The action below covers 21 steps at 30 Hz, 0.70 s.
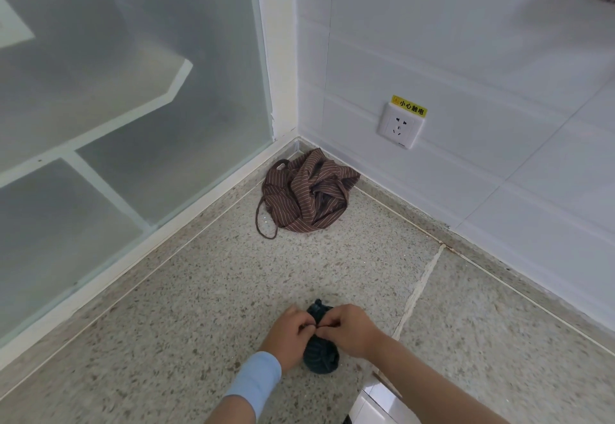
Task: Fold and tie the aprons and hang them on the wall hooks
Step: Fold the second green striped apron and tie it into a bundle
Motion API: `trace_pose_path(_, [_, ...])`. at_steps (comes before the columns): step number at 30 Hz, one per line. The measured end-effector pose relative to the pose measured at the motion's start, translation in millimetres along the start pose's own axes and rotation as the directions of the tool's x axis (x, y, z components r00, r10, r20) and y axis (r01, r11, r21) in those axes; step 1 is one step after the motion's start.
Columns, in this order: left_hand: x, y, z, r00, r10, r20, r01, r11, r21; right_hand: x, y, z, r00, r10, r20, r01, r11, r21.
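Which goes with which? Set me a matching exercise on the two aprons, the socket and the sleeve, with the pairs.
Things:
1 brown striped apron
2 dark apron bundle
3 wall socket
4 light blue sleeve

Places or states:
A on the left forearm
B crumpled in the corner
C pinched by left hand and right hand
D under a yellow label

Pairs: 1-B; 2-C; 3-D; 4-A

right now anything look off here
Yes: the brown striped apron lies crumpled in the corner of the floor, not folded or tied. A rough pale crack also runs across the floor. The left hand and right hand grip the dark apron.
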<state>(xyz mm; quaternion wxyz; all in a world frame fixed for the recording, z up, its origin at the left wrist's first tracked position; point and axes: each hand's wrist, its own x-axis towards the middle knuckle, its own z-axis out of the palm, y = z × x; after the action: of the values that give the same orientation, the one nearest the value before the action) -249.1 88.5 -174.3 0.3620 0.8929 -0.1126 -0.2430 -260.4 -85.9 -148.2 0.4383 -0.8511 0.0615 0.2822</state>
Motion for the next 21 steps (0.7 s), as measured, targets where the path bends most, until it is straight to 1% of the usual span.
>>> trace_pose_path(2, [2.5,2.6,-1.3,0.998,-0.037,0.043,0.038,0.999,-0.028,2.6,-1.0,-1.9,0.996,0.068,0.055,-0.072,0.995,0.071])
trace_pose_path(3, [2.9,4.6,-1.5,0.997,-0.064,0.031,0.066,0.996,-0.057,4.2,-2.5,-3.2,0.992,0.101,0.077,-0.11,0.987,0.114])
trace_pose_path(5, [0.2,7.0,-0.6,0.992,-0.112,-0.061,0.101,0.982,-0.159,6.4,-5.6,-7.0,0.98,0.164,0.11,-0.184,0.961,0.207])
trace_pose_path(7, [-4.6,7.5,0.4,0.976,-0.145,-0.161,0.099,0.96,-0.261,7.8,-8.4,-10.3,0.971,0.203,0.127,-0.23,0.935,0.27])
trace_pose_path(8, [-5.9,8.1,0.9,0.973,-0.144,-0.181,0.089,0.956,-0.278,8.7,-9.2,-11.6,0.968,0.214,0.13,-0.244,0.925,0.29])
trace_pose_path(12, [-5.9,10.5,2.9,0.985,-0.051,-0.165,0.017,0.979,-0.203,12.3,-10.0,-10.6,0.963,0.231,0.138,-0.263,0.916,0.304])
trace_pose_path(14, [-3.2,9.9,1.0,0.987,-0.041,-0.154,0.007,0.976,-0.216,13.5,-12.5,-9.4,0.964,0.235,0.128,-0.264,0.909,0.322])
trace_pose_path(17, [2.0,9.2,-4.0,0.988,0.023,-0.153,-0.041,0.992,-0.117,13.0,-17.5,-12.4,0.969,0.223,0.102,-0.245,0.905,0.348])
trace_pose_path(19, [4.0,10.2,-9.9,0.991,0.043,-0.128,-0.05,0.997,-0.054,12.7,-19.1,-15.0,0.976,0.198,0.086,-0.214,0.939,0.27])
trace_pose_path(21, [5.9,11.1,-16.3,0.997,0.029,-0.071,-0.026,0.999,0.034,13.7,-17.8,-15.8,0.987,0.147,0.067,-0.155,0.979,0.13])
